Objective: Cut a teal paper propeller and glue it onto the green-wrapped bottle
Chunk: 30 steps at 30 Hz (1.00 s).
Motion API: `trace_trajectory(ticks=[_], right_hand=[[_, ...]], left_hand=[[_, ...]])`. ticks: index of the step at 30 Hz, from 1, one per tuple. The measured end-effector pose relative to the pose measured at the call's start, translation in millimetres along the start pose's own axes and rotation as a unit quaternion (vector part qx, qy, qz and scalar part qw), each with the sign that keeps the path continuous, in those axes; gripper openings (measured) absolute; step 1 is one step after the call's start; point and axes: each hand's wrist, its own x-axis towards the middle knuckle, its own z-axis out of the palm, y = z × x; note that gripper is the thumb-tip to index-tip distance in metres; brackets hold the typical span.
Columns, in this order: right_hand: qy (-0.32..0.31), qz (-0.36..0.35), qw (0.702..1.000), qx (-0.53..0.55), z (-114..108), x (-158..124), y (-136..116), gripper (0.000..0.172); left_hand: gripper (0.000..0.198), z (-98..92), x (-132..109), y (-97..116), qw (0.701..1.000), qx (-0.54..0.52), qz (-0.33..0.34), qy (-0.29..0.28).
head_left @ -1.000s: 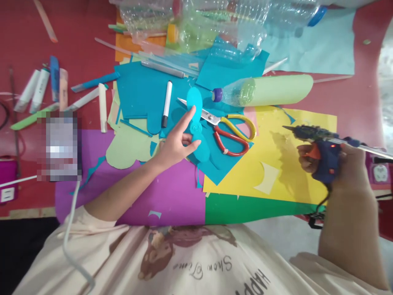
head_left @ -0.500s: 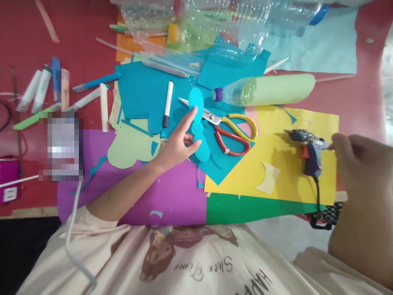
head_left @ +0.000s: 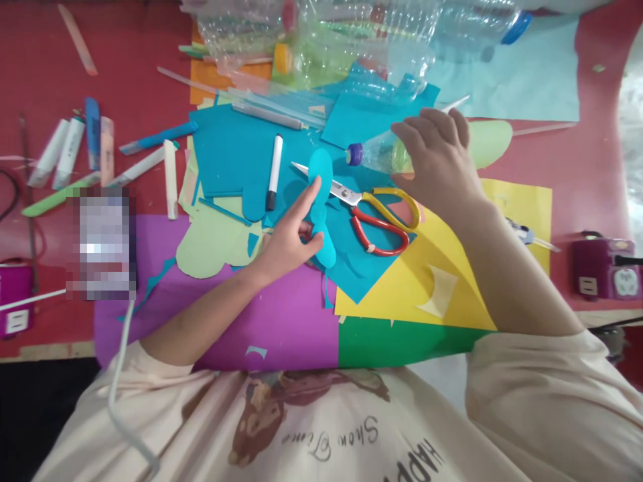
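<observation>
My left hand (head_left: 289, 248) pinches a bright blue paper propeller (head_left: 321, 184) with two rounded blades, holding it upright above the blue paper. Over a clear plastic bottle (head_left: 379, 154) with a purple cap, partly wrapped in light green paper, is my right hand (head_left: 435, 150). Its fingers curve across the bottle with the thumb apart; whether they touch it, I cannot tell. Scissors (head_left: 346, 193) with one yellow and one red handle lie just right of the propeller, slightly spread. My right forearm hides most of a glue gun (head_left: 523, 234), leaving its back end and glue stick visible.
A white marker (head_left: 274, 171) lies left of the propeller. Clear plastic bottles (head_left: 362, 40) crowd the far side. Several markers (head_left: 67, 150) and a phone (head_left: 105, 241) with a white cable are at left. A purple power socket box (head_left: 605, 268) stands at right.
My right hand has moved left and away from me, from the glue gun's glue stick to above the green-wrapped bottle. The propeller has turned slightly in my left hand.
</observation>
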Motion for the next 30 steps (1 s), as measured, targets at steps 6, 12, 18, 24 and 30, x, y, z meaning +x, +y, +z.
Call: trace_trajectory(ticks=[6,12,18,24,30], right_hand=[[0.034,-0.069,0.995,-0.057,-28.9,-31.8,-15.1,0.054],[0.052,-0.106,0.99,-0.07,-37.7,-83.3,-50.5,0.054],[0.053,-0.059,0.997,-0.016,-9.6,-97.9,-56.2,0.051],[-0.011,-0.017,0.999,0.04,-7.6,-100.6,-54.9,0.063],[-0.043,-0.067,0.994,0.071,-19.7,-103.8,-54.6,0.06]], left_hand=[[0.075,0.6,-1.5,-1.1,1.0,-0.006,-0.016,0.0],[0.076,2.7,-1.0,-6.0,1.0,-0.03,0.002,0.003],[0.077,2.1,0.1,-7.3,1.0,-0.013,0.004,0.005],[0.075,1.9,0.1,-7.1,1.0,0.004,0.013,0.008],[0.075,-1.0,0.9,-5.2,1.0,0.016,0.016,-0.013]])
